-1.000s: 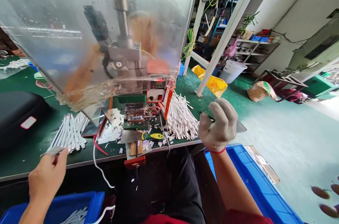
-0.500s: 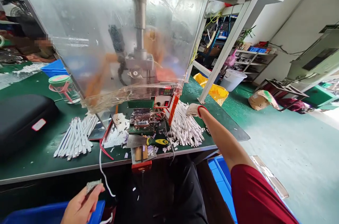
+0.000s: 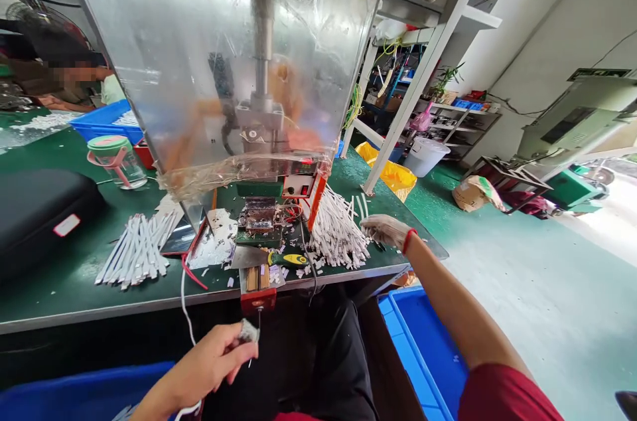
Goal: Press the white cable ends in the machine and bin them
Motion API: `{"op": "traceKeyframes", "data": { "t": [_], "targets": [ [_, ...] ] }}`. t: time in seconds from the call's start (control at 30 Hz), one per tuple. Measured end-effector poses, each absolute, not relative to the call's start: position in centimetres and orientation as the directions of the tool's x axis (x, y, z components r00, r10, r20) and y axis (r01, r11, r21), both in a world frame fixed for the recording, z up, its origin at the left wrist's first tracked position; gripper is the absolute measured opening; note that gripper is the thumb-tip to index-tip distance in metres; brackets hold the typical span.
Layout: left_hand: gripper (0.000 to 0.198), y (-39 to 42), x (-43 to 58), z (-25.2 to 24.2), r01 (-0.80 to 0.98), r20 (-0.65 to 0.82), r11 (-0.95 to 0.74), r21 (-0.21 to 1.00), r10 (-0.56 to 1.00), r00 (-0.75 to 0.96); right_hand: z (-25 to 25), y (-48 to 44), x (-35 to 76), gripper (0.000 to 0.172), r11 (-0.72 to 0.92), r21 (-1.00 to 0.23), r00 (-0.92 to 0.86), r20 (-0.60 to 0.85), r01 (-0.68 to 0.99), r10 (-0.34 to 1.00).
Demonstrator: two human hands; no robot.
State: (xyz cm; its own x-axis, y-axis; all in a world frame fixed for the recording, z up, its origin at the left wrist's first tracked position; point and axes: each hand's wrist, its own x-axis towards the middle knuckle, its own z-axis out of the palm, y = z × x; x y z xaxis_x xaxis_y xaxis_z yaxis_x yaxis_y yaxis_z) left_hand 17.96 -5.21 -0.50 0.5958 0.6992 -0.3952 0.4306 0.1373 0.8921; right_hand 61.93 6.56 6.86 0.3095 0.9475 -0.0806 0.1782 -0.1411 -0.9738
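Note:
My bare left hand (image 3: 213, 358) is in front of the table's edge, pinching a small grey, rough-looking block (image 3: 247, 331) between thumb and fingers; its material is unclear. My right hand (image 3: 388, 232), in a white knit glove with a red cuff, is closed at the right side of a large pile of white strips (image 3: 336, 228). A few white strips (image 3: 362, 206) stick up past its fingertips. Left of my right hand, a scraper (image 3: 288, 259) with a green and yellow handle lies by a small metal fixture (image 3: 259, 215) under the press (image 3: 261, 119).
A clear plastic shield (image 3: 184, 62) hangs before the press. Another bundle of white strips (image 3: 134, 248), a black case (image 3: 44, 222) and a lidded jar (image 3: 115, 159) occupy the table's left. Blue bins (image 3: 418, 341) stand below. A person (image 3: 74, 76) sits at far left.
My left hand has moved right and slightly up with the grey block. My right hand has drawn back from the pile toward me, now with a few white strips. The view has shifted slightly.

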Motion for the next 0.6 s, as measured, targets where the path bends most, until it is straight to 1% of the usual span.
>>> {"op": "traceKeyframes", "data": {
  "t": [0.07,0.1,0.13,0.17,0.23,0.27,0.33,0.4,0.47,0.6],
  "targets": [
    [0.044,-5.2,20.2,0.4,0.405,-0.424,0.180,0.896,0.616,0.664,6.4,4.5,60.2,0.020,-0.241,-0.970,0.156,-0.236,0.013,0.959],
    [0.045,-5.2,21.5,0.7,0.378,-0.413,0.194,0.905,0.607,0.679,6.1,3.3,58.8,0.021,-0.287,-0.955,0.070,-0.292,-0.077,0.954],
    [0.047,-5.2,22.8,1.0,0.340,-0.388,0.201,0.919,0.623,0.679,5.8,2.0,57.1,0.023,-0.316,-0.938,-0.002,-0.319,-0.146,0.948],
    [0.048,-5.3,24.0,1.2,0.295,-0.350,0.199,0.935,0.661,0.664,5.5,0.7,55.3,0.025,-0.321,-0.931,-0.056,-0.316,-0.177,0.947],
    [0.048,-5.3,26.0,1.6,0.228,-0.261,0.152,0.962,0.762,0.593,4.8,-1.7,51.5,0.027,-0.310,-0.938,-0.156,-0.287,-0.154,0.945],
    [0.046,-5.4,26.7,1.8,0.222,-0.217,0.109,0.969,0.806,0.551,4.5,-2.7,49.7,0.027,-0.296,-0.946,-0.196,-0.268,-0.132,0.943],
    [0.041,-5.5,27.3,2.0,0.264,-0.142,0.012,0.964,0.868,0.476,3.8,-4.2,46.8,0.028,-0.269,-0.957,-0.243,-0.236,-0.111,0.941],
    [0.038,-5.7,27.1,2.0,0.317,-0.102,-0.043,0.948,0.899,0.426,3.1,-4.9,44.9,0.028,-0.252,-0.958,-0.239,-0.216,-0.133,0.947],
    [0.040,-6.0,26.4,1.8,0.325,-0.122,-0.018,0.946,0.906,0.405,2.4,-5.1,43.6,0.029,-0.252,-0.954,-0.227,-0.212,-0.164,0.950],
    [0.049,-6.6,24.9,1.0,0.217,-0.256,0.174,0.960,0.861,0.440,1.4,-5.3,42.0,0.032,-0.240,-0.963,-0.212,-0.211,-0.125,0.954]
  ]
}}
